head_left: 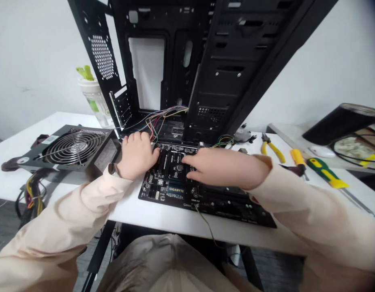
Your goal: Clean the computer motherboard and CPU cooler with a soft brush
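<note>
The Gigabyte motherboard (175,190) lies flat, long axis crosswise on the tabletop (181,221); left hand (136,156) curled at its edge, right hand (223,167) spread on it

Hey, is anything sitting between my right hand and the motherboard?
No, nothing visible stands in the way: your right hand is directly over the Gigabyte motherboard, with its fingers down on the board's components.
</note>
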### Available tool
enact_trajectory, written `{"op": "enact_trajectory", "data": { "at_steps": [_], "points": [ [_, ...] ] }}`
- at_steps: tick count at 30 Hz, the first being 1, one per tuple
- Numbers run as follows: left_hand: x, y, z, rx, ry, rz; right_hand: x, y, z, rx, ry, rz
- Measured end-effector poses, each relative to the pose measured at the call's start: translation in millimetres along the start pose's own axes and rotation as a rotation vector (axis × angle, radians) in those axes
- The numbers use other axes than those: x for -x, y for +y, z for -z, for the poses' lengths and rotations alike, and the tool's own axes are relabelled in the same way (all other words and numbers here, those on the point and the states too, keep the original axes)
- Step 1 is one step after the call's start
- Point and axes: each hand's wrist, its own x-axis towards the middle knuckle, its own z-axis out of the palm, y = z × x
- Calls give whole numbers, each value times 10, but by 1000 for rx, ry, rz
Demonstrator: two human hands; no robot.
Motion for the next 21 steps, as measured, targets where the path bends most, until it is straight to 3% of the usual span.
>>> {"op": "enact_trajectory", "data": {
  "at_steps": [2,5,11,21],
  "points": [
    [-8,-18,-16,-26,-21,43,-149,-53,147,13,-10,-25],
    [-31,-39,-55,-44,-46,76,-516,-85,257,-76,85,-70],
    [-93,-62,-135,-22,-73,64,-1210,40,90,-150,198,-166],
    [-163,-97,-261,-15,-136,130,-1499,98,-135,-320,243,-93]
  ]
}}
